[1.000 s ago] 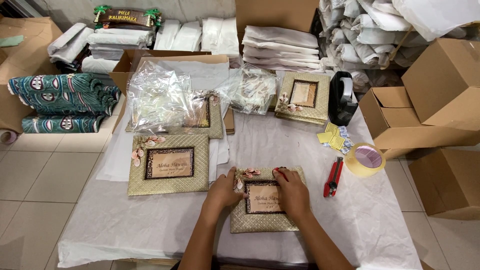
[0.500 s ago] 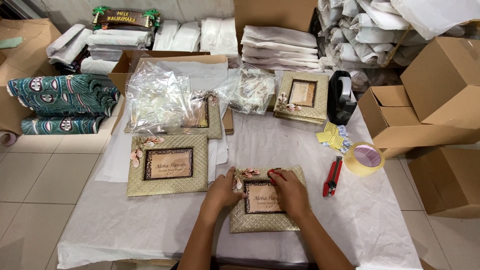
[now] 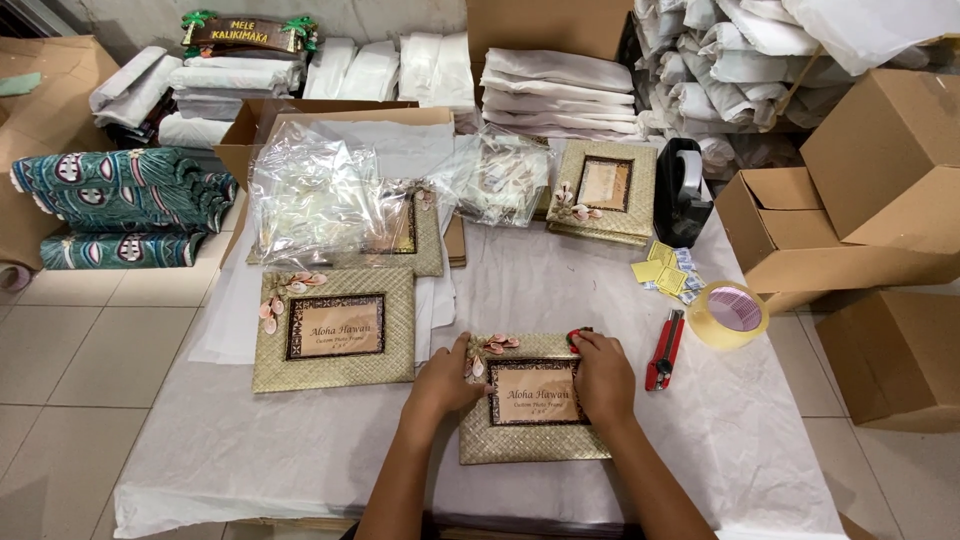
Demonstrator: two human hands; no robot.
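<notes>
The person stands at the near edge of the surface (image 3: 300, 470), which is covered with white paper. Both hands rest on a small woven photo frame (image 3: 532, 402) that lies flat near the edge. The left hand (image 3: 447, 381) presses its left side with a loose, flat grip, just below a little shell ornament (image 3: 487, 349). The right hand (image 3: 603, 374) holds the right upper corner, and something small and red (image 3: 576, 337) shows at its fingertips; I cannot tell what it is.

This frame is still unwrapped. To the left, a larger woven frame (image 3: 333, 327) also lies bare. Farther away, one frame sits under clear plastic bags (image 3: 320, 200), and another frame (image 3: 603, 190) waits at the far right, so much of the work seems left.

A red cutter (image 3: 665, 350), a tape roll (image 3: 730, 313) and a black tape dispenser (image 3: 683, 190) are at the right. Around stand cardboard boxes (image 3: 860, 200), white wrapped bundles (image 3: 560, 90) and patterned green fabric rolls (image 3: 110, 190) on the tiled floor (image 3: 60, 370).
</notes>
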